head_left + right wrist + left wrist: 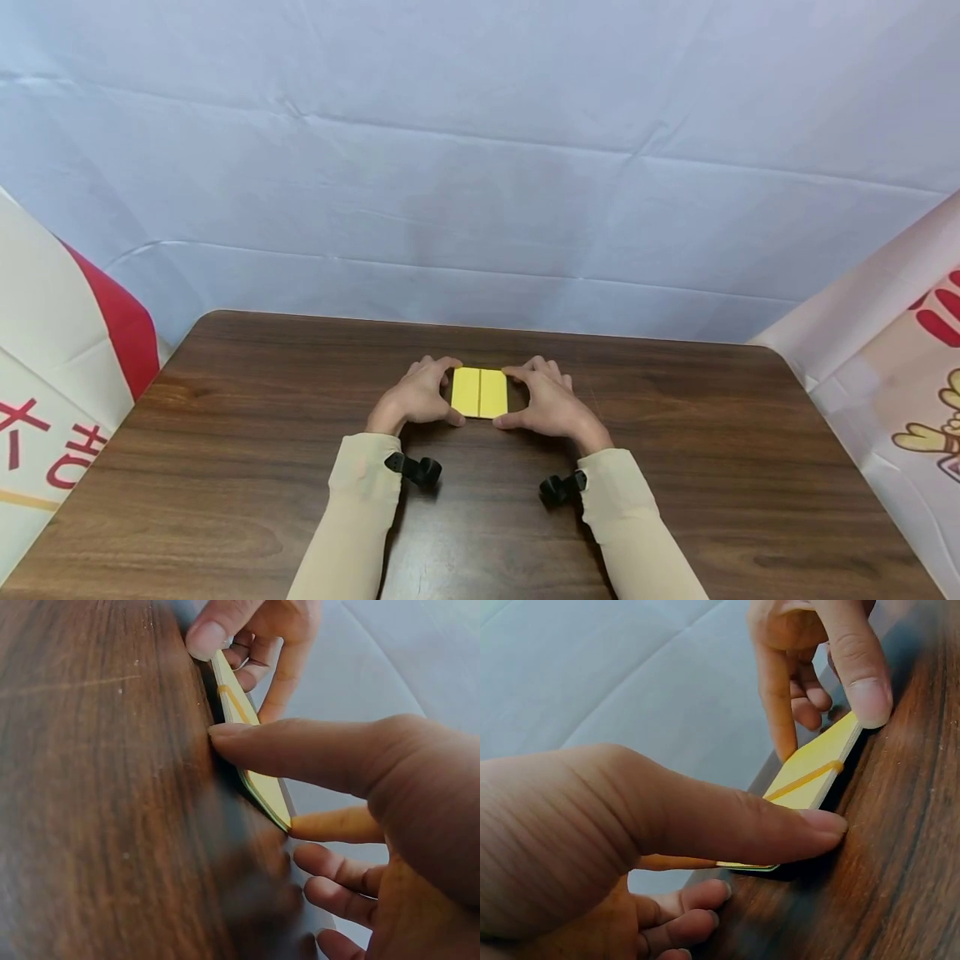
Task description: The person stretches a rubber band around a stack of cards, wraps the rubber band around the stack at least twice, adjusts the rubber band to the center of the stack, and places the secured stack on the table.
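A thin squarish stack of yellow cards (466,392) lies flat at the middle of the far half of the table, between both hands. An orange-yellow rubber band (804,781) runs round its middle, and its layered pale edge faces the person. My left hand (420,395) pinches the left side, thumb at the near corner and index finger at the far one. Mirroring it, my right hand (551,402) pinches the right side the same way. In the right wrist view the stack (268,796) shows a greenish lower edge, close over the tabletop. The other fingers of both hands are bent and off the cards.
The dark wooden table (225,467) has rounded far corners. A pale cloth backdrop (480,183) hangs behind it, with printed banners at left (52,367) and right (900,400). Each sleeve cuff carries a black wrist camera, left (426,472) and right (557,490).
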`<state>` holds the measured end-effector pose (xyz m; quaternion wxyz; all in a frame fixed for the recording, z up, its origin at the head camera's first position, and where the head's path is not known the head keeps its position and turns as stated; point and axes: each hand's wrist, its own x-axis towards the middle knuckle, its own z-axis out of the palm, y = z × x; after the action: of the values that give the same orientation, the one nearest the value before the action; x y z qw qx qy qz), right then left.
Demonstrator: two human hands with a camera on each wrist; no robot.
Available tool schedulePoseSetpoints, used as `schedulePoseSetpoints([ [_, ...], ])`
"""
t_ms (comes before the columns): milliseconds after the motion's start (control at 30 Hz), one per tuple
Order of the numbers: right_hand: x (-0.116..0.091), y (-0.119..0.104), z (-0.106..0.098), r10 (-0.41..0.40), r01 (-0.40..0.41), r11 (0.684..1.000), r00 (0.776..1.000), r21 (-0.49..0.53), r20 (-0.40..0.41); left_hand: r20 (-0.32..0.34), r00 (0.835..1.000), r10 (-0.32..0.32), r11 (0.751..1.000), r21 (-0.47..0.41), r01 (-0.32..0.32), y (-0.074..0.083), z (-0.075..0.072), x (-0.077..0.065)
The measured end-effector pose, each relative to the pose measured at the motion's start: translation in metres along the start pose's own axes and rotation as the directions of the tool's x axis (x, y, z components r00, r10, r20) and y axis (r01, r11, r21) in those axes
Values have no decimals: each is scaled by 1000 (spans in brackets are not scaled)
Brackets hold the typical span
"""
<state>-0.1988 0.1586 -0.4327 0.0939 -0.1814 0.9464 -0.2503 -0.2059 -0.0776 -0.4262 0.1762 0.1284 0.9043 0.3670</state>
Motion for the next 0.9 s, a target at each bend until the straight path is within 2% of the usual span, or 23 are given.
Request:
schedulePoseSetpoints([
  [233, 2, 0, 3, 13, -13, 1000, 999, 0, -30, -40, 998, -41, 999, 3, 41, -1, 5, 4],
  [633, 3, -1, 5, 43, -43, 999, 998, 4, -51, -136, 989, -51, 999, -8, 50, 2, 11, 8],
  [900, 3, -3, 7, 61, -60, 998, 996, 18, -72, -164, 984, -63, 998, 0, 64, 2, 14, 9],
])
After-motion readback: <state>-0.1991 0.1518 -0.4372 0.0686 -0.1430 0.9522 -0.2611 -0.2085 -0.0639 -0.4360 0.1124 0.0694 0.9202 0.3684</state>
